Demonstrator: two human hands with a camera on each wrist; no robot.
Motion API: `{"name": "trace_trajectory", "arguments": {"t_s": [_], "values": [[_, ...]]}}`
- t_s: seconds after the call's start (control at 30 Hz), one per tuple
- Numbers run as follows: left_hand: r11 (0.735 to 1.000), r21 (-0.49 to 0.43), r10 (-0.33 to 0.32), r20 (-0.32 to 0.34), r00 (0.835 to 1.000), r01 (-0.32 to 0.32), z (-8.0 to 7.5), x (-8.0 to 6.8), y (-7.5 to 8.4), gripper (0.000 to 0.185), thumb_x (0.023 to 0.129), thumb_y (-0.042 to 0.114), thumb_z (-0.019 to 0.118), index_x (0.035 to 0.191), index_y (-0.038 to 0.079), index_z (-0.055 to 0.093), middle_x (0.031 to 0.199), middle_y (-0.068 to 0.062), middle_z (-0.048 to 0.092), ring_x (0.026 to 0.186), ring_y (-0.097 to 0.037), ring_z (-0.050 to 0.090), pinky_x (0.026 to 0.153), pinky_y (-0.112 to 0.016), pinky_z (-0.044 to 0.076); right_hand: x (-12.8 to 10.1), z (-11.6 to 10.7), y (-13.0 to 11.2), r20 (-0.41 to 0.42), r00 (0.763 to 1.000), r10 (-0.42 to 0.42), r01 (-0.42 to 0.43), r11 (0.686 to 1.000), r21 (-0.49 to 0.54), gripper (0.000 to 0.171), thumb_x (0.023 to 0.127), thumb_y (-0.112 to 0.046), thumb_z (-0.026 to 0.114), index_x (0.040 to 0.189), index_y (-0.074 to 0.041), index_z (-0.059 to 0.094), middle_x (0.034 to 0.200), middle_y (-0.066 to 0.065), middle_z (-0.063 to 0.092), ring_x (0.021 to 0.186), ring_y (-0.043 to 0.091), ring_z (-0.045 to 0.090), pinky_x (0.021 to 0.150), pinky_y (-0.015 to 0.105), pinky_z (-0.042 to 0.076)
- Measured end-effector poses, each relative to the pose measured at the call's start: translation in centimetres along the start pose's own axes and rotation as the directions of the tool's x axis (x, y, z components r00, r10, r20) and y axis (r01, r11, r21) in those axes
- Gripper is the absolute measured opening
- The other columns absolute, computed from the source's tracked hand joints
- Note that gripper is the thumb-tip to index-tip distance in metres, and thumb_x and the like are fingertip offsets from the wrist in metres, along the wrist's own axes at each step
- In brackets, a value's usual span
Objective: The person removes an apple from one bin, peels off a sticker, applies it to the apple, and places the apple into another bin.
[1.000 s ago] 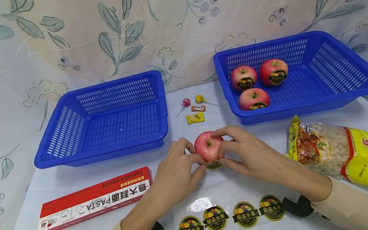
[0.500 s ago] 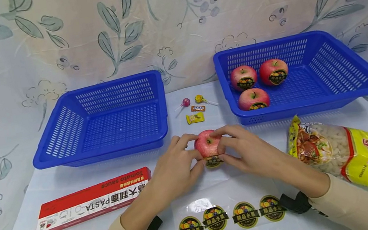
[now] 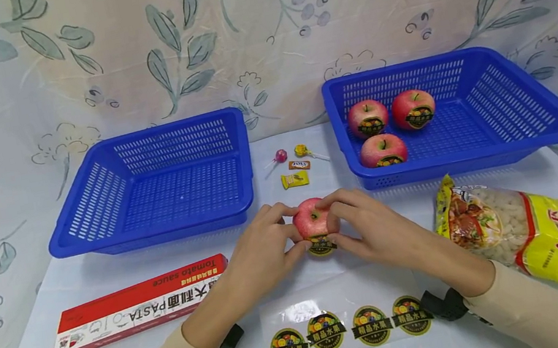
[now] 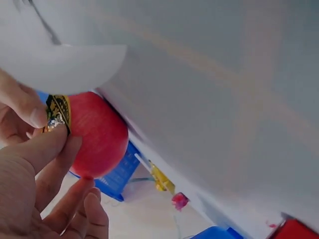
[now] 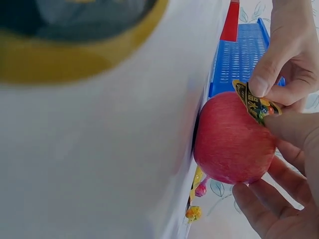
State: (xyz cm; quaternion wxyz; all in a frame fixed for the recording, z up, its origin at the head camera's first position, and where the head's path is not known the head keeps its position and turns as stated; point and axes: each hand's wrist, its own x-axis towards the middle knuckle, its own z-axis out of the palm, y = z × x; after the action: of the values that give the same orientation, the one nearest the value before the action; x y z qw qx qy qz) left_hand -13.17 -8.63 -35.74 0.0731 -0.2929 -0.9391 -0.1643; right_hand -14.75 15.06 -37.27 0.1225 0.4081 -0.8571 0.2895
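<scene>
A red apple stands upright on the table between both hands. Against its near side is a black and gold fruit sticker, with one edge standing off the curved skin in the right wrist view. My left hand pinches one side of the sticker between thumb and index finger, and another fingertip touches the apple. From the opposite side my right hand pinches the other edge of the sticker, thumb outermost. Its other fingers rest against the apple.
A clear sheet with several stickers lies in front. Behind are an empty blue basket and another blue basket with three stickered apples. Sweets, a pasta box and a yellow food bag surround the hands.
The sticker has risen from low in front of the apple to lie nearer its side, with both thumbs following it. The left index finger has shifted up along the apple.
</scene>
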Motion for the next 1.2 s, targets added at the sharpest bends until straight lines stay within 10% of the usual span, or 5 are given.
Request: {"name": "trace_trajectory", "arguments": {"t_s": [0.47,0.8,1.2], "values": [[0.997,-0.054,0.060,-0.030,0.998,-0.062,-0.1,0.6,-0.3,0.020,0.094,0.029,0.074,0.078,0.017,0.072,0.099,0.002,0.062,0.091,-0.015,0.057,0.075,-0.029,0.050,0.2,0.0,0.4,-0.008,1.000,-0.029,0.029,0.999,0.019,0.017,0.092,-0.012,0.077,0.091,-0.016,0.060,0.117,0.002,0.068,0.113,0.023,0.063,0.096,0.043,0.051],[0.994,-0.106,0.022,0.076,0.997,-0.014,0.4,1.1,-0.5,0.065,0.081,0.030,0.089,0.133,0.008,0.055,0.117,-0.004,0.055,0.100,-0.015,0.063,0.091,-0.031,0.057,0.2,0.0,0.7,0.054,0.998,-0.023,0.022,0.999,0.024,0.049,0.079,-0.014,0.088,0.118,-0.009,0.059,0.129,0.005,0.059,0.119,0.024,0.057,0.102,0.044,0.049],[0.993,-0.071,0.093,0.045,0.995,-0.090,0.2,1.5,-0.5,0.064,0.084,0.026,0.087,0.138,0.005,0.062,0.104,-0.004,0.050,0.087,-0.014,0.057,0.074,-0.026,0.054,0.1,0.0,0.8,0.060,0.998,0.020,-0.019,1.000,-0.008,0.056,0.082,-0.021,0.089,0.128,-0.007,0.059,0.137,0.010,0.057,0.127,0.026,0.055,0.108,0.046,0.047]]}}
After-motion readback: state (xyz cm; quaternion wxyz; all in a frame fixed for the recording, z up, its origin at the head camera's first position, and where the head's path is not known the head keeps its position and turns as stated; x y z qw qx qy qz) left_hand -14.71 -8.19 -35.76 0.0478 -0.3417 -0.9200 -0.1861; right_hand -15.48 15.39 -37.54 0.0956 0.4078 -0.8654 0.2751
